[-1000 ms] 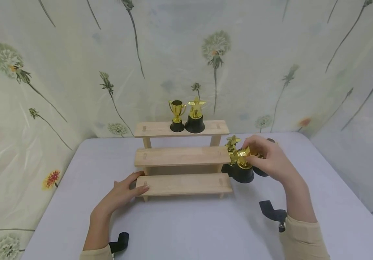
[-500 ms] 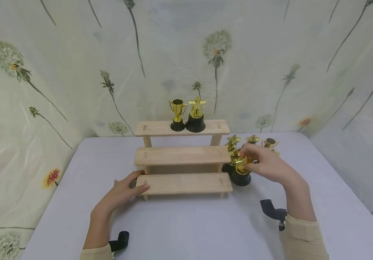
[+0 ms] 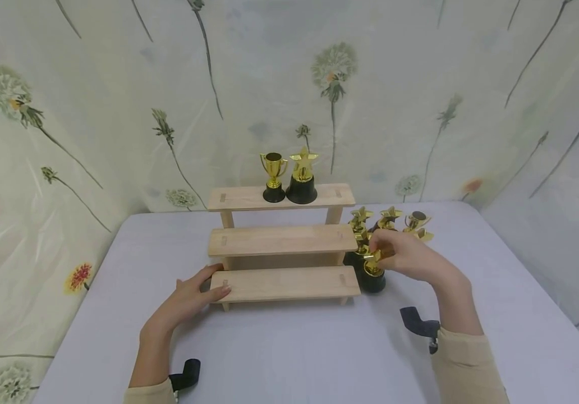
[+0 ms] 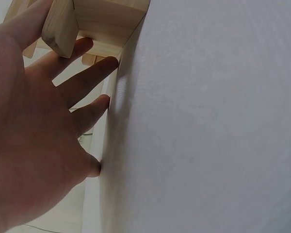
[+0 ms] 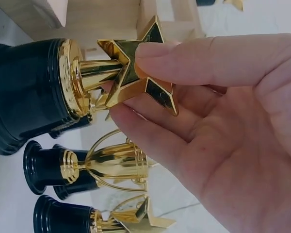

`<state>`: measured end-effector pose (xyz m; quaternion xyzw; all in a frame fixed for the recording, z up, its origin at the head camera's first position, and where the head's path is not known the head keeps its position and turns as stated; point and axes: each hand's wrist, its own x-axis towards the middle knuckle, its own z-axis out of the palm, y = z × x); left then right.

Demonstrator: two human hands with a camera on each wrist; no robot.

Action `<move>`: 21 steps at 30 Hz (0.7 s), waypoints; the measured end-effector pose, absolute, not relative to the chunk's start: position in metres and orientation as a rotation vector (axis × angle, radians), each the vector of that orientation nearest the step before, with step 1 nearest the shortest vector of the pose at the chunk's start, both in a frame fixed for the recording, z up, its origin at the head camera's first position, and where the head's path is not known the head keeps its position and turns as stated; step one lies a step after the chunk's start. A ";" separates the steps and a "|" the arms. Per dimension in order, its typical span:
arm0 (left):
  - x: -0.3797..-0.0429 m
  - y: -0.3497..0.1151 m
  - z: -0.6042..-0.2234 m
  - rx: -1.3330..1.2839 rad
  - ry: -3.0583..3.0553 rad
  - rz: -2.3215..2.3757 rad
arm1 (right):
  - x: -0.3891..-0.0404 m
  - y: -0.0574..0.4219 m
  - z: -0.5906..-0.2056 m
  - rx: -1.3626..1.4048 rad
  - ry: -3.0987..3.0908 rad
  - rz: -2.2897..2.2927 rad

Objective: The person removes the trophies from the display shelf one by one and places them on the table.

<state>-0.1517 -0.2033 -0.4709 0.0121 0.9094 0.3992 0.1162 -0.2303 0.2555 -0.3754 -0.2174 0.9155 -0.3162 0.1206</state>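
Note:
My right hand [image 3: 413,255] pinches a gold star trophy [image 5: 26,92] by its star between thumb and fingers. Its black base [image 3: 372,281] stays low, close by the right end of the bottom shelf. My left hand [image 3: 194,294] rests at the left end of the wooden three-tier stand [image 3: 286,283], thumb lying over the lowest board. In the left wrist view its other fingers [image 4: 89,80] are straight and spread beside the board end [image 4: 60,31]. On the top tier stand a gold cup trophy [image 3: 273,168] and another star trophy [image 3: 302,188], side by side.
Right of the stand several more trophies are grouped, among them a star trophy [image 3: 360,219] and a cup trophy [image 3: 416,220], partly hidden by my right hand. The white tabletop [image 3: 289,353] reaches back to a flower-printed sheet [image 3: 269,84].
My right hand has moved slightly left and toward me with the star trophy, away from the grouped trophies, uncovering those behind. The left hand stays on the stand.

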 end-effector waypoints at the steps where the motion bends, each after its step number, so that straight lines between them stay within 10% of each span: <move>1: -0.152 -0.203 -0.471 0.034 2.663 1.168 | -0.230 0.255 -0.375 -0.635 2.673 -0.919; 21: -0.151 -0.203 -0.471 0.047 2.671 1.178 | -0.231 0.248 -0.382 -0.632 2.597 -0.866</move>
